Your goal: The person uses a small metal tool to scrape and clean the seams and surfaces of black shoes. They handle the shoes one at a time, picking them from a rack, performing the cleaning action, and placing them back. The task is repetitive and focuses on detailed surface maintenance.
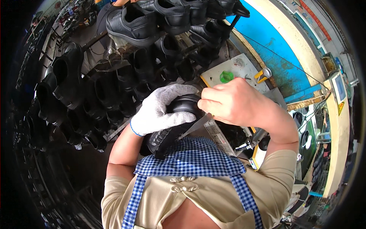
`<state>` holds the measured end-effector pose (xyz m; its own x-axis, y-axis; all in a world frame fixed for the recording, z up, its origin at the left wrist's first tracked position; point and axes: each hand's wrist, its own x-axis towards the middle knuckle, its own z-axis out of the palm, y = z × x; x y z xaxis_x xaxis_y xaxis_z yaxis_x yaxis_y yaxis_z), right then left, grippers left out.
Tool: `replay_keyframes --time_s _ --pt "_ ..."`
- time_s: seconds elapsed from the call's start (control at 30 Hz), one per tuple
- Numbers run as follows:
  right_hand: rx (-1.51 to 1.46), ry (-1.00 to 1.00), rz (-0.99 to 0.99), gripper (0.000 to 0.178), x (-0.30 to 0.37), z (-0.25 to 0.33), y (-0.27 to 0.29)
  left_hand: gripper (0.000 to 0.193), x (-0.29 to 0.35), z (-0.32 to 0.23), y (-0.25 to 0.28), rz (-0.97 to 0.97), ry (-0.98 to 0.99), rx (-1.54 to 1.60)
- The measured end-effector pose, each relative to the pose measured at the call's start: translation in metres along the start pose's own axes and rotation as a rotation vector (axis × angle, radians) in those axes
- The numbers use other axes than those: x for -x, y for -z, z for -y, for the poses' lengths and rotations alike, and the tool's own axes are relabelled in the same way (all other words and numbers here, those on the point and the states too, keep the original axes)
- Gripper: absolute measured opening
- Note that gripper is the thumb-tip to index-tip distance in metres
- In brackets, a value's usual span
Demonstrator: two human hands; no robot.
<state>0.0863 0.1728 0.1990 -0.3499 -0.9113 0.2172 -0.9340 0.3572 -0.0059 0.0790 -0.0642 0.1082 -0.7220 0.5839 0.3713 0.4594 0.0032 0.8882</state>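
A black shoe (162,140) is held in front of my chest, tilted so that its ridged sole edge shows. My left hand (155,108), in a white knit glove with a blue cuff edge, is closed around it, thumb on the near side and fingers over the far side. Close against the shoe's right end is my bare right hand (225,102), its fingers bent into a fist. From under those fingers a thin, grey, pointed blade (195,126) slants down to the left along the shoe. Its handle is mostly hidden in my grip.
Racks crowded with black shoes (131,24) stand ahead and to the left. At the right are a board (213,70) with a green cup (226,76), a yellow-and-silver can (263,75), a box of dark scraps (232,133) and a cream machine frame (335,141).
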Motion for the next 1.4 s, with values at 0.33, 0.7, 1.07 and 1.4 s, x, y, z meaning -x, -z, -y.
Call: replay_keyframes --time_s 0.33,0.7,1.07,1.4 --pt "-0.126 -0.102 0.013 0.027 0.003 -0.006 -0.022 0.064 0.003 0.016 -0.012 -0.006 0.126 0.165" --pt "-0.870 -0.255 -0.183 0.018 0.020 -0.034 -0.059 0.067 -0.002 0.025 -0.019 0.035 0.219 0.378" --pt "-0.860 -0.565 -0.491 0.023 0.023 0.007 -0.075 0.062 0.013 0.031 -0.003 -0.263 0.224 0.526" --pt "-0.410 -0.464 -0.428 0.041 0.019 0.018 -0.067 0.063 0.022 0.028 -0.003 -0.368 0.229 0.518"
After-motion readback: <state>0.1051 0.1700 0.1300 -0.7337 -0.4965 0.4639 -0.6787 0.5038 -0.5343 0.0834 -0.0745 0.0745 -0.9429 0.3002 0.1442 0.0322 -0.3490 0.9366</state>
